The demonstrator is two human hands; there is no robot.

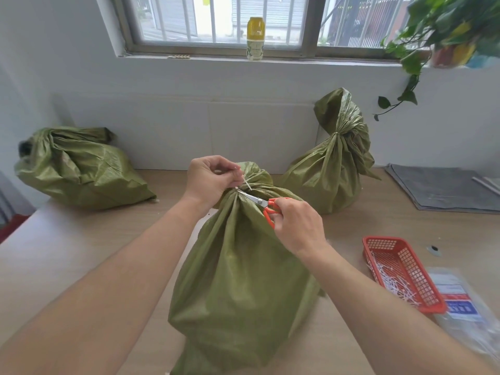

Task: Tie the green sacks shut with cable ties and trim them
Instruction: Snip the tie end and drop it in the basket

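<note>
A green woven plastic sack is stood upright on the pale wooden table; orange-handled steel scissors are gripped by the right hand, blades at the gathered neck; the white cable tie tail is pinched by the left hand; a second, tied green sack is seen beyond.

One wide-angle camera rides on my head. It faces forward and down, close over the pale wooden table, with the barred window at the top.
</note>
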